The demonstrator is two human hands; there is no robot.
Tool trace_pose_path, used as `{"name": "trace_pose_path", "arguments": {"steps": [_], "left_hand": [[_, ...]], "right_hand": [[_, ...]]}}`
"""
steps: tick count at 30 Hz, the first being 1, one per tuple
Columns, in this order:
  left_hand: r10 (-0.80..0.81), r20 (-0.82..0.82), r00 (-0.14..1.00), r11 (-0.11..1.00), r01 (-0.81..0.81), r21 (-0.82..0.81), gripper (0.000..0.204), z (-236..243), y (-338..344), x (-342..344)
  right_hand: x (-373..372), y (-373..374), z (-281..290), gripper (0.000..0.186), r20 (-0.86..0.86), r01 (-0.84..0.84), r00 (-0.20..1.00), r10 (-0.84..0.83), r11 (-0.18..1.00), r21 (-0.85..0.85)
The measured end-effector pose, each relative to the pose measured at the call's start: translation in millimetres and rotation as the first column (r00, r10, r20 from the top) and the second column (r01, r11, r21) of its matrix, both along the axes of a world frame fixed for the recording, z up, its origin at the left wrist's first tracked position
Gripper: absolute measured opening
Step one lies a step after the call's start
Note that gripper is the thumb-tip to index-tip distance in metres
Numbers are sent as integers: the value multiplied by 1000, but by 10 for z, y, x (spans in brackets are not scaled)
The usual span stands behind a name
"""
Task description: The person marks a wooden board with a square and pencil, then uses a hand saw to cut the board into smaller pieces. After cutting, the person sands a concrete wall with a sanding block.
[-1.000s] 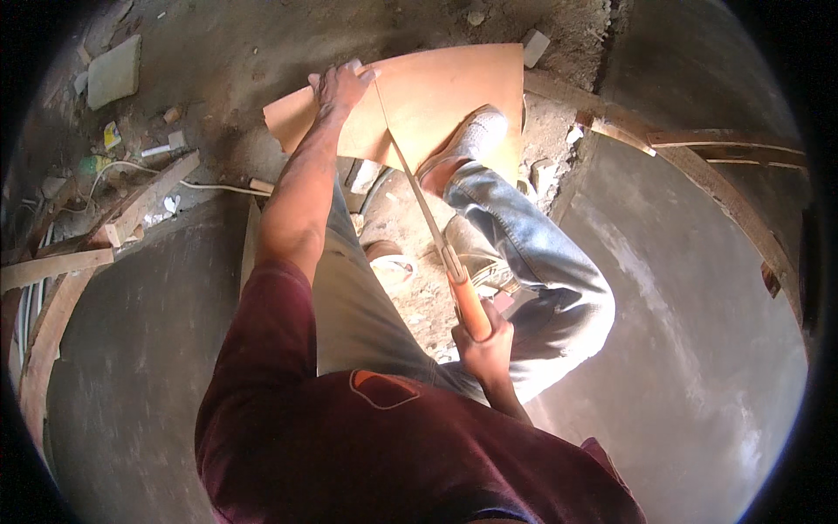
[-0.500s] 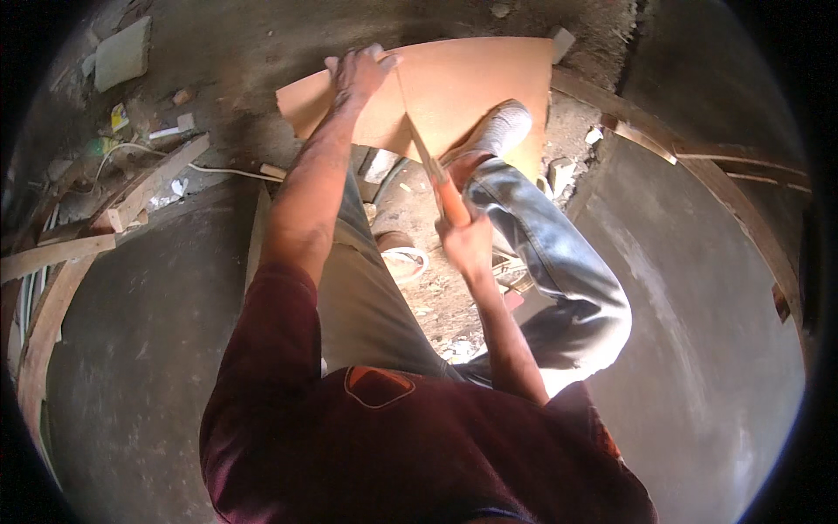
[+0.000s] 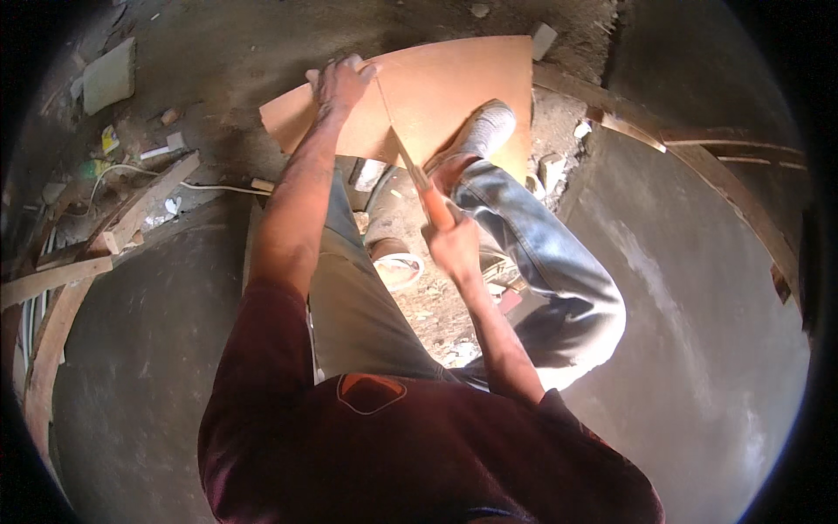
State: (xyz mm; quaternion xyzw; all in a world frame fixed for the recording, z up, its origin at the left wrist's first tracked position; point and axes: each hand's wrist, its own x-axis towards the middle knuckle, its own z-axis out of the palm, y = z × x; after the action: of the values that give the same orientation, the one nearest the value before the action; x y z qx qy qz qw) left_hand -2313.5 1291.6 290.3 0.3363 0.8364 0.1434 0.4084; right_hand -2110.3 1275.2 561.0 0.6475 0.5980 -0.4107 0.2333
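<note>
A thin reddish-brown sheet of board (image 3: 454,74) lies across the far side, tilted a little, with one shoe (image 3: 489,128) resting on its right part. My left hand (image 3: 340,86) is closed over the board's far edge, left of a thin straight line that runs toward me. In my right hand (image 3: 456,247) is a handsaw (image 3: 436,205), gripped by its orange handle. The saw's narrow blade slants up and away, meeting the near part of the board along that line. Where the blade passes below the sheet is hidden.
Wooden planks (image 3: 144,205) lie at the left with a white cable (image 3: 223,187). A curved timber edge (image 3: 724,188) runs along the right. Below the board, between my legs, sit a round white-rimmed container (image 3: 400,272) and rubble. A pale block (image 3: 111,77) lies far left.
The whole view has shifted slightly, so things appear further left. The saw has moved a little back toward me along the line. My left hand keeps its place on the board.
</note>
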Motion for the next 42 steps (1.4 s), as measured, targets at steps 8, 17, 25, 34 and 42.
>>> {"name": "trace_pose_path", "arguments": {"steps": [8,17,25,34,42], "left_hand": [[4,28,1000,1000,-4,-18,53,201,99,-168],[49,16,999,996,-50,78,54,173,25,48],[-10,-87,996,997,17,78,49,76,33,-87],[13,-95,995,994,-3,106,49,4,33,-119],[45,-92,995,983,-28,183,49,8,-15,-92]], "right_hand": [[229,-148,1469,48,-58,-219,973,223,973,72],[96,-58,1,32,55,-50,997,48,998,30],[324,-179,1250,29,32,-289,957,287,946,147],[192,-125,1241,34,34,-434,901,433,894,111],[461,-415,-186,33,-43,-289,953,299,945,156]]}}
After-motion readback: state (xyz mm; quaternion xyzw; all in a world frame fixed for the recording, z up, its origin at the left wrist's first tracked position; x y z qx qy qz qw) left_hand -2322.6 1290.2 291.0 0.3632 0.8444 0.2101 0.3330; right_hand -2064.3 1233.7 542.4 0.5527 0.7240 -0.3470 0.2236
